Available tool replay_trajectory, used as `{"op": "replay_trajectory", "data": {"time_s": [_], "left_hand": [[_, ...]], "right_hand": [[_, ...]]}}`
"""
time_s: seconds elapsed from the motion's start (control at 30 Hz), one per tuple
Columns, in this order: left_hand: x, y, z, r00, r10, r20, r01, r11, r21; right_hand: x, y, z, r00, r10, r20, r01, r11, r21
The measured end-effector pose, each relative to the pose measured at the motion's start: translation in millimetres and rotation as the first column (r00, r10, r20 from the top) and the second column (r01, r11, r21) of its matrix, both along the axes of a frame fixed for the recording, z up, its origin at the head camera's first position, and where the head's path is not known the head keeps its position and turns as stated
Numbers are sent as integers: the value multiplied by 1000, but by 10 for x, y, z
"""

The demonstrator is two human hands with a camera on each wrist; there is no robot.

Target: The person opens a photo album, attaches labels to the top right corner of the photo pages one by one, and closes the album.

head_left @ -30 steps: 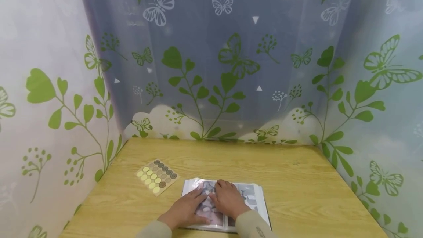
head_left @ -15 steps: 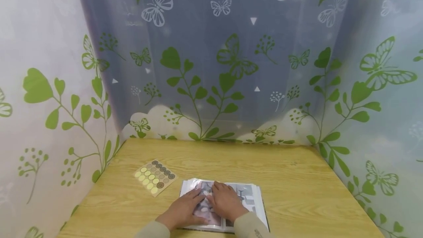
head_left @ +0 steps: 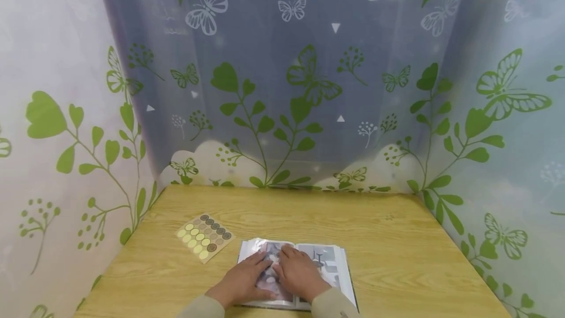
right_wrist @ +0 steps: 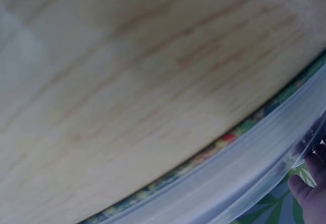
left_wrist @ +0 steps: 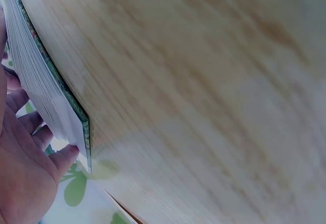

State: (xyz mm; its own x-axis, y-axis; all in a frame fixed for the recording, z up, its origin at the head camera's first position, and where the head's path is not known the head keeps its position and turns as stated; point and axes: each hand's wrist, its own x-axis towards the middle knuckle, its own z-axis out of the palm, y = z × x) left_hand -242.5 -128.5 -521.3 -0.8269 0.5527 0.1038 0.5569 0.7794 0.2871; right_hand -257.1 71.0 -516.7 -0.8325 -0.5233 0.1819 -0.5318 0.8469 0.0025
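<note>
Both hands lie flat on the open photo album point(head_left: 326, 264) at the near edge of the table point(head_left: 388, 259). Left hand point(head_left: 240, 281) rests palm down on the album's left page, fingers straight and together, gripping nothing. Right hand point(head_left: 297, 274) presses the middle of the album just beside it, fingers likewise straight, the 2 hands touching at the fingertips. Left of the album and a little farther back lies a sticker sheet point(head_left: 204, 237) with rows of round dots. Beyond the table hangs a curtain point(head_left: 282, 87) printed with green leaves and butterflies.
</note>
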Motion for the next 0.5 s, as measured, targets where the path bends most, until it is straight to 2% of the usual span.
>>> {"op": "replay_trajectory", "data": {"time_s": [0.23,0.5], "left_hand": [[23,11,5,1000,9,15,-8,1000,-23],[10,17,4,1000,11,3,-11,1000,-29]], "right_hand": [[18,42,-65,1000,1,-27,-1,1000,-27],[48,84,-15,1000,17,-21,-18,999,-49]]}}
